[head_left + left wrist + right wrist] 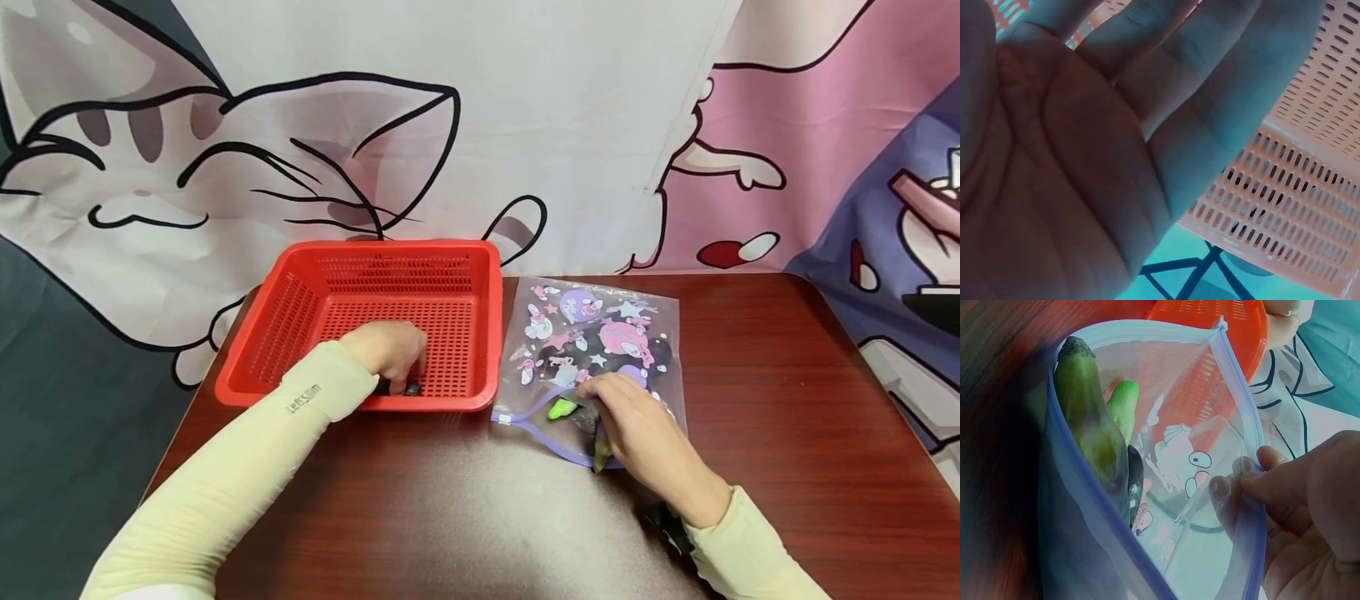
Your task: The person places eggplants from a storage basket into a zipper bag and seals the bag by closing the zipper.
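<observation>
My left hand reaches down inside a red plastic basket, fingertips at a small dark object by its near wall. In the left wrist view, the palm and long fingers fill much of the picture; the fingertips lie beyond the frame, so I cannot tell whether they grip the dark object. My right hand pinches the purple-edged rim of a clear printed zip bag, its mouth spread apart. Inside the bag are a greenish-brown eggplant-like vegetable, a bright green piece and something dark and glossy.
A reddish-brown wooden table carries the basket at its back left and the bag to the basket's right. Behind hangs a cartoon cat cloth. Close to the right wrist is a dark object.
</observation>
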### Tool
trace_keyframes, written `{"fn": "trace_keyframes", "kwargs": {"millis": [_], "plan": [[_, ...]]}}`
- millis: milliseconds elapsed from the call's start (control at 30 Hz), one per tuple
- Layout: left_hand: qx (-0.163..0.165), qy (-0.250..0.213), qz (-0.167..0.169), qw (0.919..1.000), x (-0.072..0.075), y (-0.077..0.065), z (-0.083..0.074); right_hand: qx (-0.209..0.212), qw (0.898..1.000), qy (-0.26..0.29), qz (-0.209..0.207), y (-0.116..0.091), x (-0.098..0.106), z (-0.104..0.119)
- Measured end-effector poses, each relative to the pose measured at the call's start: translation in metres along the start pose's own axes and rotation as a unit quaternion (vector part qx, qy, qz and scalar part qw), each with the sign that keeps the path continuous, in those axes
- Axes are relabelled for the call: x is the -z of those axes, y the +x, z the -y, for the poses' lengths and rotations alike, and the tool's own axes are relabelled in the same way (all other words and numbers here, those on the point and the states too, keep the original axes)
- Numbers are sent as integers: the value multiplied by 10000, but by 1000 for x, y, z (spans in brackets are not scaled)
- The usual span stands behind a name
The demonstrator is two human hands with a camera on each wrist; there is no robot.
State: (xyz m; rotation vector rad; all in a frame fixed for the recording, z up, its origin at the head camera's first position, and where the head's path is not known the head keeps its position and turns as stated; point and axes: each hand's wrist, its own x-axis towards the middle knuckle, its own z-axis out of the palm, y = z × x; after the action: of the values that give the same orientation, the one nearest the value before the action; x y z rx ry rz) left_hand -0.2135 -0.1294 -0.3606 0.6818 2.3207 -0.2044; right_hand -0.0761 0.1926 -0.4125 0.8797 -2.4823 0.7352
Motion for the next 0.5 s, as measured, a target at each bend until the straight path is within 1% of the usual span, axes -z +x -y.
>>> {"fn": "trace_keyframes", "kwargs": {"millis": [133, 300, 367, 500], "plan": [[3, 134, -23, 9999, -3, 5, -2, 3, 10000, 11, -15, 0, -1, 0], [104, 405, -68, 9991, -5, 9, -6, -5, 10000, 15, 2, -1, -1, -1], [172, 414, -49, 9990, -5, 10, -7, -15, 10000, 26, 20, -1, -1, -1], [194, 367, 44, 9991, -4, 12, -8, -43, 10000, 23, 31, 0, -1, -2]]}}
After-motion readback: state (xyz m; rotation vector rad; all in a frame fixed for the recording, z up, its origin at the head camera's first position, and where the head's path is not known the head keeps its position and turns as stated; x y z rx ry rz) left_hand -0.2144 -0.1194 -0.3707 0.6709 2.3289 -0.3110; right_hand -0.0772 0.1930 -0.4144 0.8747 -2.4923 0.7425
